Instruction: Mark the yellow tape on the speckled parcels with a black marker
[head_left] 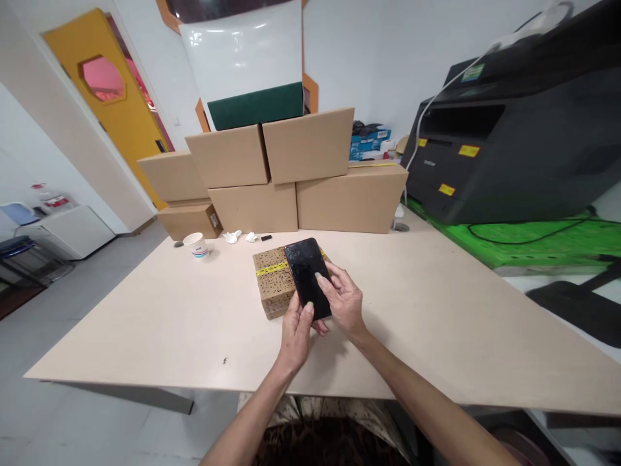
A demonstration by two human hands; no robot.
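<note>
A black smartphone [306, 264] with a dark, smudged screen is held up above the table, tilted toward me. My left hand [295, 331] grips its lower left edge, the thumb lying on the front. Around the right edge my right hand [345, 299] is closed, with its thumb pressed on the screen. Behind the phone sits a small cardboard box [272, 285] covered in dark speckles, with a yellow strip across its top. The phone and my hands hide the box's right part.
A paper cup [196, 246] stands at the table's back left, near crumpled white tissues [232, 237] and a small black piece [266, 237]. Stacked cardboard boxes [252, 207] line the back edge. On the right, a large black printer [509, 149] rests on a green surface [514, 243].
</note>
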